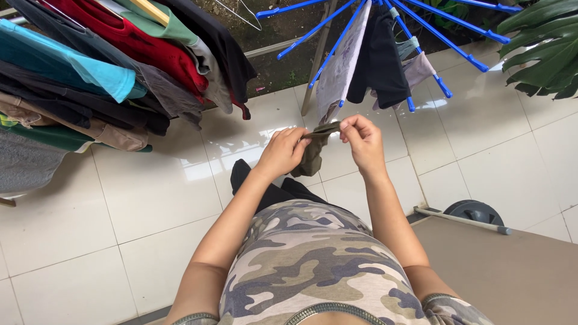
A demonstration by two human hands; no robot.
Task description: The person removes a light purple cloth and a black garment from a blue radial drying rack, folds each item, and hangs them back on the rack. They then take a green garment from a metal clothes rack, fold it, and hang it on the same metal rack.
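Observation:
A small olive-green cloth item (313, 150) hangs in front of my body, pinched along its top edge by both hands. My left hand (284, 150) grips its left end and my right hand (362, 139) grips its right end, fingers closed on the fabric. Just beyond the hands stands a blue umbrella-style drying rack (337, 42) with a pale cloth (340, 66), a black garment (379, 60) and a greyish-mauve piece (421, 67) hung on its arms.
A rail of several coloured garments (102, 66) fills the upper left. White floor tiles (150, 198) lie below. Large green leaves (545, 48) reach in at the top right. A tan surface (512, 271) with a grey bar and a dark wheel (475, 212) sits at the right.

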